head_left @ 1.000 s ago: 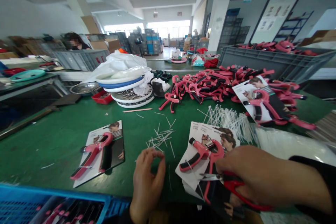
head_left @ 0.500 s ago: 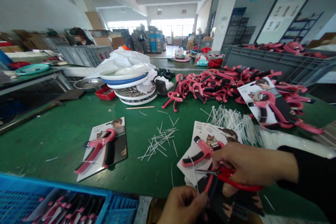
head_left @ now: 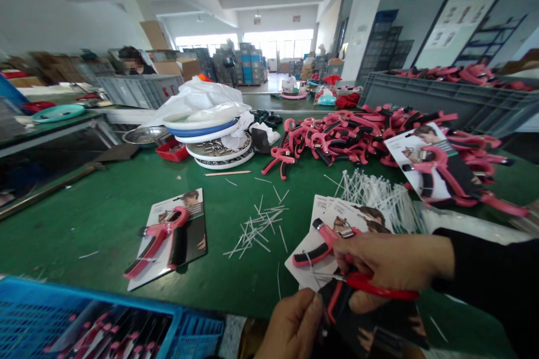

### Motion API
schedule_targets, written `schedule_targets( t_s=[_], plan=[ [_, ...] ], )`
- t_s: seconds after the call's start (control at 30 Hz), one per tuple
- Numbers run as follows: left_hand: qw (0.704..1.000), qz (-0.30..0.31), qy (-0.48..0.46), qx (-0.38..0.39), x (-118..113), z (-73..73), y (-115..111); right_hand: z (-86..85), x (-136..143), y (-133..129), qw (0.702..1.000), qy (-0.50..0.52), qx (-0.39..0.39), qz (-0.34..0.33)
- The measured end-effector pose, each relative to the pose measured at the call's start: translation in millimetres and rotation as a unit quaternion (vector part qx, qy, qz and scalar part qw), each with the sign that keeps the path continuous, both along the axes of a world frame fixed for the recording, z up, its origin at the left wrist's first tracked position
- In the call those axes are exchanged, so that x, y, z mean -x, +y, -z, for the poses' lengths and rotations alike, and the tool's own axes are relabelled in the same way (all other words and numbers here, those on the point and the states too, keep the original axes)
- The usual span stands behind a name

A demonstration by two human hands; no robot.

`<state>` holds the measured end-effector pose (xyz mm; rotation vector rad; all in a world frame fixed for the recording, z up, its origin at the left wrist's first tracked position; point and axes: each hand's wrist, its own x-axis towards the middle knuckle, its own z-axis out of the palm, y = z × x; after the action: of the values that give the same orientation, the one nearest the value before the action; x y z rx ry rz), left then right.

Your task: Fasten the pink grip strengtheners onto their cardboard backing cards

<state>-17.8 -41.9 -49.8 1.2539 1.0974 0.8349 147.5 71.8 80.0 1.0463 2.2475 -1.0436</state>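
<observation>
1. Green tabletop is pretty busy, set in a big pale hall with pillars, bright far windows and stacked crates; a person can be seen behind a grey crate at far left.
2. Pink grippers are heaped at the back, more are piled in the big bin, and stacked trays are parked left of the heap.
3. Tie scraps are scattered mid-table; a carded gripper is laid left, above the blue basket.
4. The front gripper lies on cards at near right, partly blocked by the right hand, which is wrapped around red scissors.
5. Left hand: thumb and finger pressed together, seemingly pinching the white tie.
</observation>
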Motion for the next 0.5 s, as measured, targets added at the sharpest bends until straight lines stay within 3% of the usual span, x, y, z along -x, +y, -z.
schedule_targets(
  t_s=[0.17,0.33,0.5],
  plan=[
    [0.987,0.019,0.146,-0.064,3,-5.0,-1,5.3,-2,5,0.997,0.023,0.068,0.009],
    [0.977,0.045,0.190,-0.084,6,-7.7,2,16.2,-6,7,0.992,0.027,0.112,0.053],
    [0.980,0.054,0.169,-0.094,10,-4.6,3,16.6,-6,-1,0.996,0.082,0.020,0.025]
  ],
)
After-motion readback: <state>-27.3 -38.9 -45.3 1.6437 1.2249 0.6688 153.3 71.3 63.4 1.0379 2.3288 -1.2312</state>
